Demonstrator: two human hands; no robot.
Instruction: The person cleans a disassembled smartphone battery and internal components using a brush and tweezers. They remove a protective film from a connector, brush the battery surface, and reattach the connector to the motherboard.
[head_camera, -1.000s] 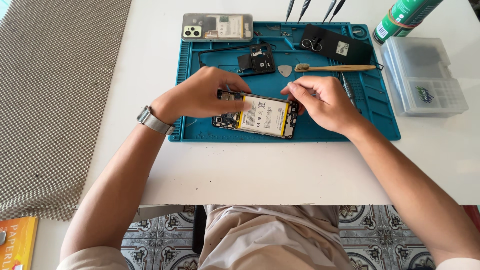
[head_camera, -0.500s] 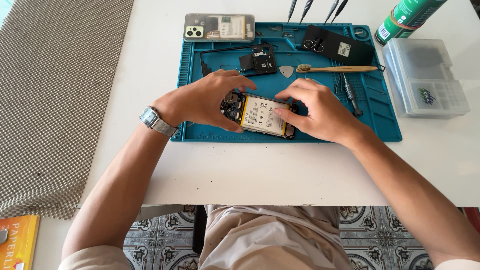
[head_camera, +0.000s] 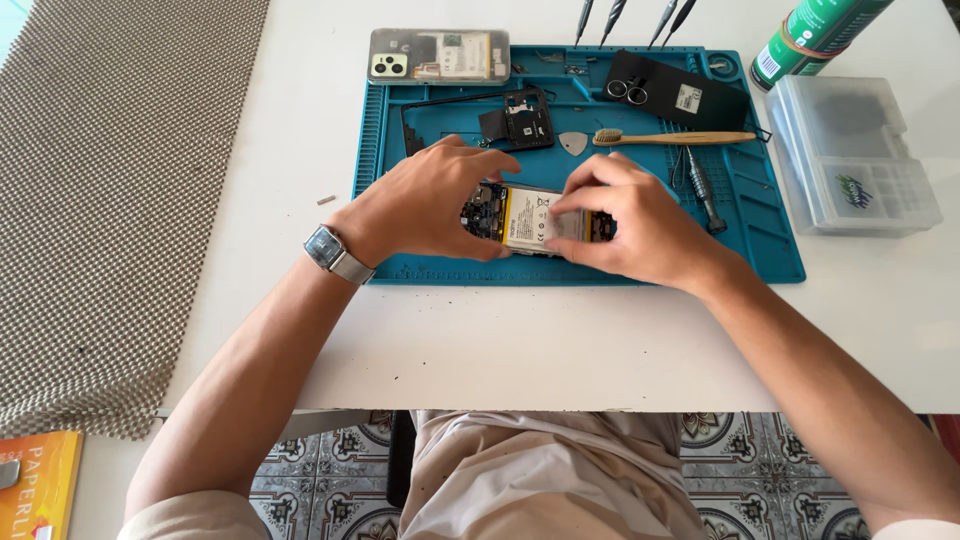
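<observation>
An opened phone with a white and yellow battery and bare circuit board lies on a blue repair mat. My left hand, with a wristwatch, grips the phone's left end. My right hand holds its right end, fingers curled over the battery's edge. Both hands cover much of the phone.
On the mat lie a black phone frame part, a guitar-pick tool, a wooden toothbrush, a black back cover and a screwdriver. A second phone, a green can, a clear parts box and a woven mat surround it.
Both hands have closed in on the phone and turned it slightly; my right fingers now lie further over the battery. The view has shifted a little.
</observation>
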